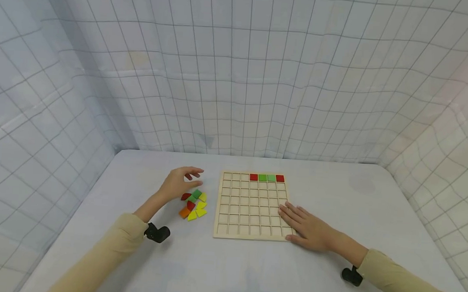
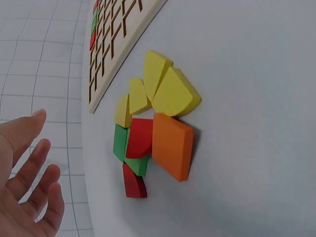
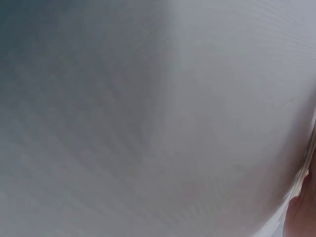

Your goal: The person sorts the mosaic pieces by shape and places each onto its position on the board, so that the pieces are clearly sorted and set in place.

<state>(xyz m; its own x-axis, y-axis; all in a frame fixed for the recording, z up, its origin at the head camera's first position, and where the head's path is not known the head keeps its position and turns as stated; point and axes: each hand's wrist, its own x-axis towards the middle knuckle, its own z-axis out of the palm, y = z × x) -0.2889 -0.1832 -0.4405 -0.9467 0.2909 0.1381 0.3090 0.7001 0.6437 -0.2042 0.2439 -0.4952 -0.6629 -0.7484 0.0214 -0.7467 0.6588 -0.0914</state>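
Note:
My left hand [image 1: 177, 182] hovers over the table just beyond a small pile of coloured pieces, fingers loosely bent and nothing between them. In the left wrist view the pile holds an orange square tile [image 2: 170, 147], red pieces [image 2: 139, 138], green pieces [image 2: 120, 143] and several yellow pieces with one curved edge [image 2: 175, 94]. My right hand [image 1: 309, 229] lies flat, its fingertips resting on the right edge of a wooden grid board [image 1: 248, 237]. Along the board's far row sit a red tile [image 1: 254, 177], two green tiles [image 1: 267, 178] and another red tile [image 1: 280, 178].
A white table [image 1: 250, 272] carries the board and the pile. Grid-patterned white curtains [image 1: 238, 75] enclose it at the back and sides. Each wrist wears a small black camera [image 1: 158, 233]. The right wrist view shows mostly blurred table surface.

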